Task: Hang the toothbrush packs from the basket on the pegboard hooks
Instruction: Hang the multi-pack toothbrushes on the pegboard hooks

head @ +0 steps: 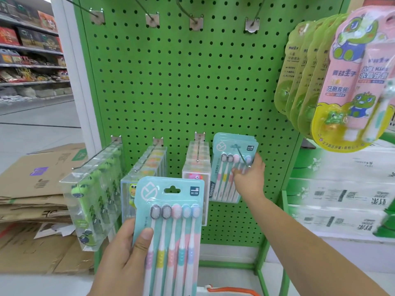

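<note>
My left hand [126,251] grips a teal toothbrush pack [171,227] with several pastel brushes, upright in front of the green pegboard [181,86]. My right hand [250,176] reaches to the pegboard and holds the front pack of a small stack of the same teal packs [230,165], which hangs on a hook [243,158] in the lower row. Its fingers curl round the pack's right edge. The basket is only an orange-rimmed sliver [230,290] at the bottom edge.
Three lower hooks to the left carry clear boxed children's brushes [96,193]. The top row of hooks [152,18] is bare. Frog-print kids' packs [350,82] hang close at the right. Flattened cardboard [36,189] lies at left, stacked white cartons [342,199] at right.
</note>
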